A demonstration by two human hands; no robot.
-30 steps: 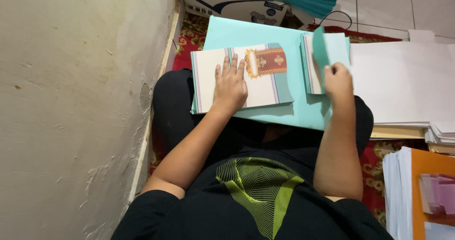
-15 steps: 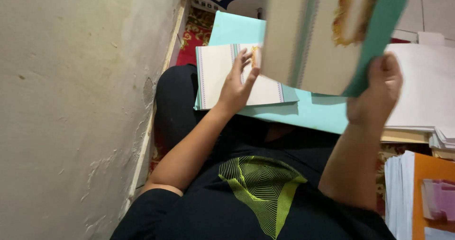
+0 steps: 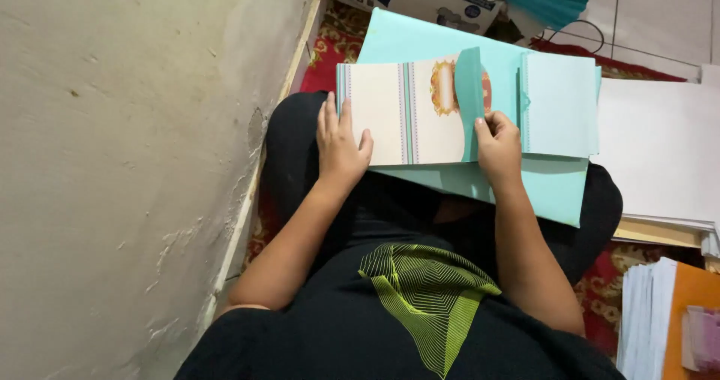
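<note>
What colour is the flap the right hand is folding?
Teal flap, pinched by the right hand over the cream card; head view.

— What are you wearing, seen from up here?

— You've got a black short-sleeved shirt with a lime-green print of fine lines fanning to a point on the chest, and black trousers.

— Anything on your left hand (image 3: 341, 144) or right hand (image 3: 499, 146)?

— Both are bare, forearms uncovered too.

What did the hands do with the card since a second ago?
The right hand lifted a card up, then brought it down onto the left pile and now folds its teal flap. The left hand stayed flat on that pile; the right pile stayed put.
</note>
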